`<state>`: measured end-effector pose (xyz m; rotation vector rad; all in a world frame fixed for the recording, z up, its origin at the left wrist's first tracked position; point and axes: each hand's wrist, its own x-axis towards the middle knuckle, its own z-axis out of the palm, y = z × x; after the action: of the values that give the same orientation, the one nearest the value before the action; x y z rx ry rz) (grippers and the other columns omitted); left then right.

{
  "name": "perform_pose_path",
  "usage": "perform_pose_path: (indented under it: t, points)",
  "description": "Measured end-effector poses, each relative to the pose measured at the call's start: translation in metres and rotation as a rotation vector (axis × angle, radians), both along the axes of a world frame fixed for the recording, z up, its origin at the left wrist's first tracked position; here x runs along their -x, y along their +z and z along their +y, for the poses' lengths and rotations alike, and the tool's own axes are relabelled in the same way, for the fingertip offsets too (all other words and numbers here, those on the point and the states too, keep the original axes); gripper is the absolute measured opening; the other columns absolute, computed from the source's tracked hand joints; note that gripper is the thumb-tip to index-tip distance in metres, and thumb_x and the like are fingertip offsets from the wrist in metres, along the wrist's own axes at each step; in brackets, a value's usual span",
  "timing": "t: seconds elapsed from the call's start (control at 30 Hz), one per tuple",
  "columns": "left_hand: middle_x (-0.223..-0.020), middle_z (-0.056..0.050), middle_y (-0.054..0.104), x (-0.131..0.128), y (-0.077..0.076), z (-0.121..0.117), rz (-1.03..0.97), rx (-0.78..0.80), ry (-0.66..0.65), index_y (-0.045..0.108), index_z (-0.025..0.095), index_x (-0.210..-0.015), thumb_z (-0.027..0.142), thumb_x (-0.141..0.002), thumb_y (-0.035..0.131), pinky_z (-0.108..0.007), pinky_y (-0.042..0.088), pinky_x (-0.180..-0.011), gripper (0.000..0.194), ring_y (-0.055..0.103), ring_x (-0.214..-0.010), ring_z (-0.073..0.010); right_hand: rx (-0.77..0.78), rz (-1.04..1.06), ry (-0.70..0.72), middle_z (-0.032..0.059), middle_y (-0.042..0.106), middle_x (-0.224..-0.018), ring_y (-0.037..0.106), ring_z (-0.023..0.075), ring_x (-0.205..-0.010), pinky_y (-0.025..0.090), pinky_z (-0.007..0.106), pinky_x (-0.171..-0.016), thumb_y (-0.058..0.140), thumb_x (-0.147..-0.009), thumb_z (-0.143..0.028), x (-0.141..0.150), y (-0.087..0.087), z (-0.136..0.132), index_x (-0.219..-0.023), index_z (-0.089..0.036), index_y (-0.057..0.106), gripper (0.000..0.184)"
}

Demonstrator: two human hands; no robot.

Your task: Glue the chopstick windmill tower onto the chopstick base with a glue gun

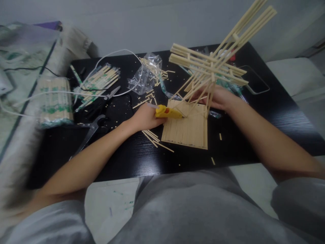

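Note:
My left hand (144, 118) is closed around a yellow glue gun (167, 112) whose nozzle points right and touches a flat square panel of wooden sticks (186, 130) lying on the black table (132, 156). My right hand (218, 98) sits behind the panel's far right corner, fingers curled at the base of a tall stick framework (210, 64) that leans up and to the right. The framework partly hides the right hand's fingers.
Loose sticks (153, 137) lie beside the left hand. Scissors (101, 101), pliers (88, 134), a white cable (111, 54), crumpled plastic bags (144, 76) and packs of sticks (54, 101) cover the table's left half. A phone (255, 84) lies at the far right.

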<state>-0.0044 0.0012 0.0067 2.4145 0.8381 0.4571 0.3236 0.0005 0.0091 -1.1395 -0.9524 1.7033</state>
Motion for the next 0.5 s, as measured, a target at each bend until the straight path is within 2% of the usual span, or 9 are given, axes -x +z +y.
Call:
perform_pose_path:
  t: [0.33,0.5]
  points:
    - [-0.080,-0.002,0.074,-0.0006,0.0010,-0.0009,-0.002,0.002,0.016,0.075,0.019,-0.089,0.026,-0.088,0.075,-0.030,0.052,-0.076,0.007,0.071,-0.082,-0.0208,0.006,-0.003,-0.010,0.0126,0.080,-0.080,0.078,0.0217,-0.075,0.066,0.036,-0.086,0.059,-0.111,-0.017,0.0004,0.0004,-0.0003,-0.089,-0.013,0.074,0.027]
    - [-0.078,-0.002,0.073,-0.0005,0.0017,-0.0001,0.016,0.003,-0.001,0.074,0.018,-0.087,0.027,-0.088,0.074,-0.030,0.049,-0.073,0.008,0.069,-0.076,-0.0191,0.014,0.010,-0.017,0.0121,0.080,-0.079,0.078,0.0220,-0.075,0.066,0.038,-0.086,0.052,-0.111,-0.012,0.0018,0.0014,-0.0007,-0.091,-0.013,0.074,0.029]
